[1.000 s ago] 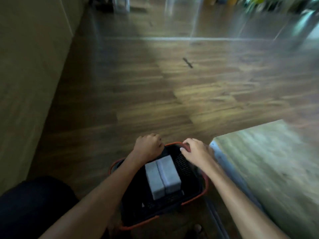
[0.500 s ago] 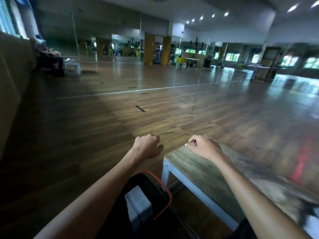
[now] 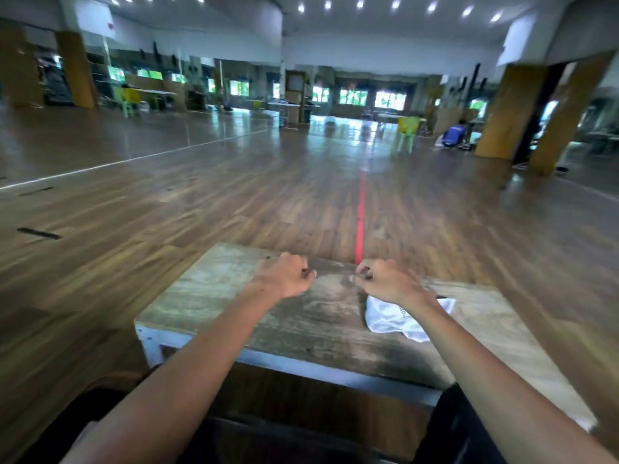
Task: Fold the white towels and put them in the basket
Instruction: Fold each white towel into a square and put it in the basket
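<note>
A crumpled white cloth towel (image 3: 388, 318) is seen lying on the right half of a weathered wooden counter (image 3: 234, 289), and its middle is hidden by the right forearm crossing above it, so its full outline cannot be traced. Faint dark marks are visible on the cloth but are too small to be read. The left hand (image 3: 284, 276) is held over the far middle of the counter with its grip drawn in, the fingers curled toward the palm and nothing held between them. The right hand (image 3: 385, 281) is placed just beside it, apart from it, with its grip loosely bent and the fingers slightly separated; nothing is pinched, and the towel lies nearer the wrist than the fingertips. Whether either hand touches the wood or hangs just above it cannot be told. The counter's white painted frame (image 3: 301, 363) is shown along the near edge, and its right end is cut off behind the right arm. Dark blurred shapes at the lower left (image 3: 83, 406) and lower right (image 3: 462, 426) are partly covered by the arms and cannot be identified. Beyond the counter a glossy brown plank floor (image 3: 234, 202) is smeared by blur, with a thin red floor line (image 3: 361, 216) running away from the far edge.
</note>
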`<state>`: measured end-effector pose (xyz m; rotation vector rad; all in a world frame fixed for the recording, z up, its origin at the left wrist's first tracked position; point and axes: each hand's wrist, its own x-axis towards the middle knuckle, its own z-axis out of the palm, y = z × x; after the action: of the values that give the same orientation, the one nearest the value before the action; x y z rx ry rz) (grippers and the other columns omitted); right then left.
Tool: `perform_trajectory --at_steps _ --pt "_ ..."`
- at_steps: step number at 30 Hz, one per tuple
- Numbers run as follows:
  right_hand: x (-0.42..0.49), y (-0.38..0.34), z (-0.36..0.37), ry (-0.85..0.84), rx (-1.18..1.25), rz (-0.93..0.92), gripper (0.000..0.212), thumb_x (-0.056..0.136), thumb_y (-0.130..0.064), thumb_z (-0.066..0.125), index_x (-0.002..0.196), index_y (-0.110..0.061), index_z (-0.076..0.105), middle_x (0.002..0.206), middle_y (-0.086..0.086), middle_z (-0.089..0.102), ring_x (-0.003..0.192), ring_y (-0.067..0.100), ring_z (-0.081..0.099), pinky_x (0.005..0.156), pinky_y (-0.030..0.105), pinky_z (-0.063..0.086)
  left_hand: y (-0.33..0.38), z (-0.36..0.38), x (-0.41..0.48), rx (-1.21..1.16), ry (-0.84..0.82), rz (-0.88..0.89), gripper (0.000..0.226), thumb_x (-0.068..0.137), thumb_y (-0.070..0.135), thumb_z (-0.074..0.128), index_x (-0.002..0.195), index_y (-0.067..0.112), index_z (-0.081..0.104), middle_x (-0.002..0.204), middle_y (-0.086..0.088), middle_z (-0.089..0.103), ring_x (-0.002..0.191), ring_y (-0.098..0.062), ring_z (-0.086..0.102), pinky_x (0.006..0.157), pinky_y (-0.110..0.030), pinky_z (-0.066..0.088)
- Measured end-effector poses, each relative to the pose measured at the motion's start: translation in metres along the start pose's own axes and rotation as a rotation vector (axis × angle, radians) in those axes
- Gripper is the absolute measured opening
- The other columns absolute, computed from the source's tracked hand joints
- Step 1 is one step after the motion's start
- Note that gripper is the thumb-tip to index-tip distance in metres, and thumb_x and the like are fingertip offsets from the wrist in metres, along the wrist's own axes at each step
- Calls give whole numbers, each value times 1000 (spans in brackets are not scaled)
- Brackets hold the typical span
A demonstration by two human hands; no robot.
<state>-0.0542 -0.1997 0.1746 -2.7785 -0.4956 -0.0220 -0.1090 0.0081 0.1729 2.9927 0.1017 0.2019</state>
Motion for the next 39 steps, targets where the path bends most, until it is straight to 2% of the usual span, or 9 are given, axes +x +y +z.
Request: perform_trajectory --at_steps 10,17,20,24,27,31,34,36,39 --pt "-41 133 -4 45 -81 269 24 90 -35 41 99 -34 63 112 -6 66 102 22 61 77 30 45 104 66 50 -58 -53 274 31 91 43 44 109 24 60 115 -2 64 108 -26 60 87 -34 44" --pt "-17 170 46 -16 -44 328 22 89 -33 48 105 -37 63 110 -6 67 102 20 61 77 28 43 119 133 81 -16 -102 369 29 93 38 43 111 26 63 117 5 63 106 -19 60 84 -30 45" --pt "2 175 70 50 -46 315 19 90 -32 48 102 -32 63 106 -5 68 101 22 62 79 30 44 123 163 92 -12 -121 392 29 93 36 42 108 24 64 117 3 61 103 -21 60 80 -31 47" --pt "26 182 88 248 -171 281 35 89 -31 51 123 -26 56 123 -1 59 118 23 51 95 36 35 133 190 108 -41 41 402 28 91 34 43 104 23 65 120 7 59 103 -20 60 90 -36 39" --pt "45 190 92 284 -256 261 41 88 -31 53 129 -27 52 124 -4 56 122 19 43 95 34 26 145 200 129 -141 146 397 29 88 30 46 108 24 66 121 7 61 104 -20 60 90 -38 38" --pt "63 194 89 220 -277 237 27 91 -33 48 112 -35 64 110 -6 65 115 17 47 87 34 20 170 204 145 -246 106 446 31 86 31 54 115 25 63 118 6 62 107 -21 55 89 -38 36" --pt "63 193 89 210 -309 194 22 91 -32 47 97 -34 69 97 -5 68 108 17 52 82 34 18 178 206 149 -231 105 463 20 89 27 49 101 23 65 110 7 64 106 -21 53 87 -35 30" --pt "57 193 86 221 -331 156 26 90 -32 43 95 -33 68 94 -6 68 109 16 52 84 33 18 173 205 149 -241 163 459 18 88 25 49 86 24 66 94 8 68 98 -17 56 83 -32 25" --pt "46 188 71 160 -378 116 43 85 -44 27 97 -31 66 96 -7 68 114 12 50 87 33 15 159 199 149 -150 176 512 20 88 30 49 86 28 69 80 11 66 93 -9 56 85 -29 18"
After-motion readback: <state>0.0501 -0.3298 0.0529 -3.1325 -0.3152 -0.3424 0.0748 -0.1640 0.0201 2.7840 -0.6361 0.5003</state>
